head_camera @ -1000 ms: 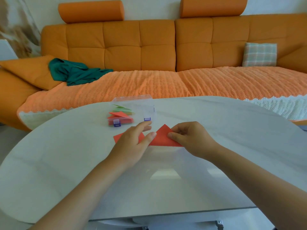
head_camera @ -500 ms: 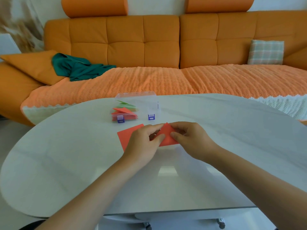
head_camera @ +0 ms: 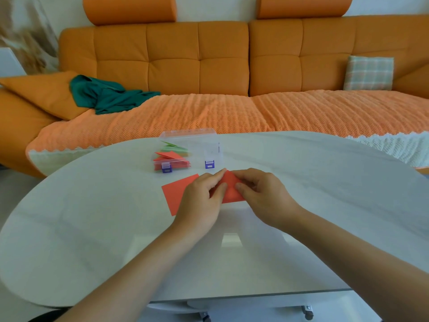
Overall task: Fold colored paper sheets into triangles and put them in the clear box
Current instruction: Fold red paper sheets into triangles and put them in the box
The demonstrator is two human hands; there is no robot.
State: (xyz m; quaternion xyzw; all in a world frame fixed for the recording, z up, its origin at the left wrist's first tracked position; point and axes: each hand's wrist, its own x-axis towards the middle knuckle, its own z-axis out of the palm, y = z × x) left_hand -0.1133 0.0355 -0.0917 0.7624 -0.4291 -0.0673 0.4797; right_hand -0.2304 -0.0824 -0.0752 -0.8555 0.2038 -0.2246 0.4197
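While our left hand [head_camera: 201, 201] and right hand [head_camera: 262, 196] both pinch the red paper [head_camera: 178, 194] on the table [head_camera: 92, 228], the clear box [head_camera: 190, 149] sits just behind.

Red paper [head_camera: 178, 194], half-folded, near clear box [head_camera: 204, 147]

Both forearms reach in from the bottom corners and converge toward the middle, bare to the edge of view. The left hand [head_camera: 201, 201] lies palm down, knuckles up, its fingers stretched forward and to the right, thumb tucked along the inner side. The right hand [head_camera: 262, 194] is curled, fingers bent inward toward the left hand, thumb low. The fingertips of the two hands nearly meet; whether they touch is hard to tell.
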